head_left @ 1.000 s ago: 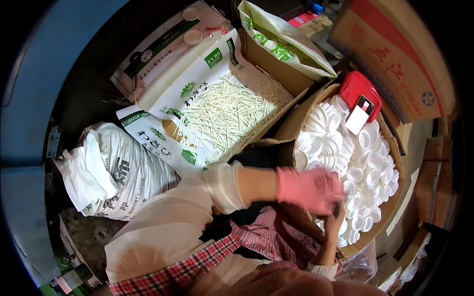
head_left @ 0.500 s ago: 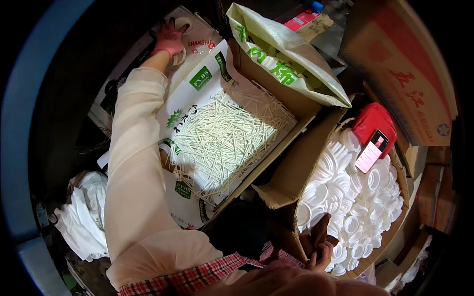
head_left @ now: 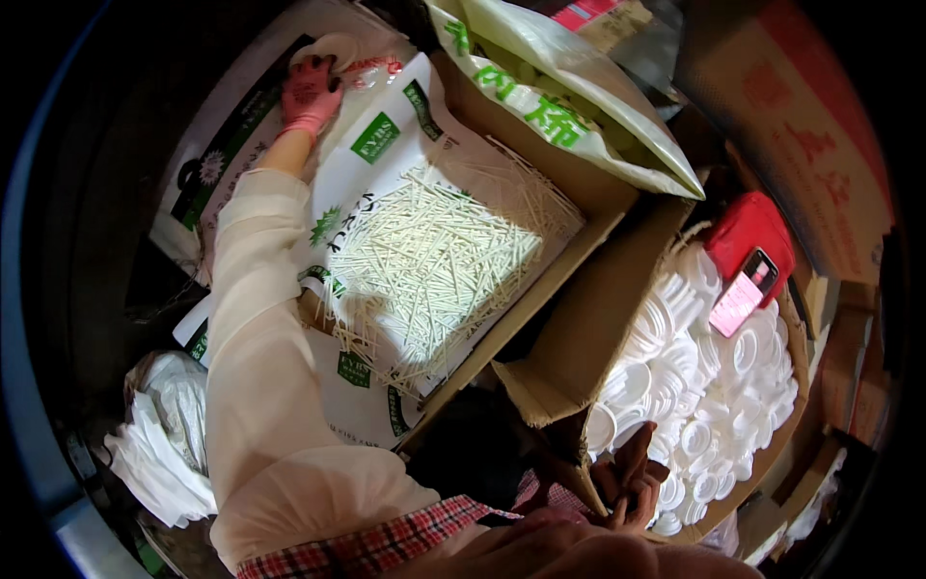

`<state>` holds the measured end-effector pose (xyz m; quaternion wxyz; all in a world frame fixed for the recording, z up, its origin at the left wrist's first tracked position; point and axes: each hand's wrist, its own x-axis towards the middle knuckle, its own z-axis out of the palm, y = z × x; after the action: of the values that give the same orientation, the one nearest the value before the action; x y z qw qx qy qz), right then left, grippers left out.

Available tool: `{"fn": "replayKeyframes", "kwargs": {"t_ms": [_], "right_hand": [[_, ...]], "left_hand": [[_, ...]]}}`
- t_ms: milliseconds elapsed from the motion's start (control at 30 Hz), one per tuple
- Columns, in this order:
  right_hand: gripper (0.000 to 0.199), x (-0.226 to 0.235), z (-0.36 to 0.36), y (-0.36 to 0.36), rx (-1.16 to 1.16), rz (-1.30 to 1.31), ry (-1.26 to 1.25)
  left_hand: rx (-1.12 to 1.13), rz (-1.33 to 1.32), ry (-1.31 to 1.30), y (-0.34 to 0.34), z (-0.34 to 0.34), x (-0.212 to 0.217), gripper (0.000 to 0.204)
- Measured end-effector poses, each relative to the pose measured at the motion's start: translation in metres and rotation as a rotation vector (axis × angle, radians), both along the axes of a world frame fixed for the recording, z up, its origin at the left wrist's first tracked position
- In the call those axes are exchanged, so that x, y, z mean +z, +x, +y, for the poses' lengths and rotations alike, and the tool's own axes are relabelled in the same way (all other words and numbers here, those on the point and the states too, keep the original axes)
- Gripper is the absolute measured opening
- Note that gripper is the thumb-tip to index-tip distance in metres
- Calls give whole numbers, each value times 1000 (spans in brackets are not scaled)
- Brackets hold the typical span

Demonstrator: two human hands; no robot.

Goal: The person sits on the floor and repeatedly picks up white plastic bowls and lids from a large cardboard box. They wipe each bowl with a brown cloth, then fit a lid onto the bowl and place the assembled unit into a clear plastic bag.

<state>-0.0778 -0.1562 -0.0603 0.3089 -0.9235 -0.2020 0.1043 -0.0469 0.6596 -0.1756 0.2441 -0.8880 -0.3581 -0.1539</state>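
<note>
My left hand [head_left: 313, 95], in a pink glove with dark fingertips, reaches far to the upper left. Its fingers lie stretched over the edge of pale round discs [head_left: 331, 48] on a printed carton [head_left: 217, 145]. Beside that arm is an open cardboard box lined with a printed white and green sheet [head_left: 386, 96]. Many thin white sticks [head_left: 434, 256] are heaped on the sheet. Low in the view, my right hand [head_left: 635, 504] is closed around a dark brown, cloth-like piece [head_left: 632, 458], partly hidden near the edge of the right-hand box.
A cardboard box [head_left: 569, 362] at right is full of white round plastic caps [head_left: 694, 415]. A phone [head_left: 745, 291] leans on a red pouch [head_left: 752, 236] there. An open white sack [head_left: 579, 106] stands behind, a large carton [head_left: 801, 135] far right, white plastic bags [head_left: 169, 434] at left.
My left hand has shifted slightly left and down, its fingers less spread over the discs. The whole view has tilted a little. My right hand stays with the brown piece.
</note>
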Motion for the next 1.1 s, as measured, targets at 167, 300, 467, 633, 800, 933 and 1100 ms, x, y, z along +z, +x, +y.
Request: {"fn": "replayKeyframes", "kwargs": {"t_ms": [167, 300, 467, 633, 800, 933, 1100], "right_hand": [[22, 11, 11, 17, -30, 103, -32], [25, 13, 4, 15, -11, 22, -34], [26, 10, 3, 12, -13, 16, -9], [27, 11, 1, 5, -26, -20, -23], [27, 9, -8, 4, -18, -52, -9], [26, 7, -1, 15, 56, -112, -19], [27, -13, -22, -20, -88, -168, -2]], "left_hand": [[-61, -44, -304, -21, -8, 20, 51], [-151, 61, -35, -32, 27, 1, 53], [-357, -230, -273, -37, 1, 10, 40], [-582, -867, -987, -5, -214, 83, 29], [-1257, -697, -1528, 14, -429, 154, 49], [-1554, -598, -1728, 53, -554, 169, 44], [-1869, -279, -1146, 44, -581, 161, 62]]}}
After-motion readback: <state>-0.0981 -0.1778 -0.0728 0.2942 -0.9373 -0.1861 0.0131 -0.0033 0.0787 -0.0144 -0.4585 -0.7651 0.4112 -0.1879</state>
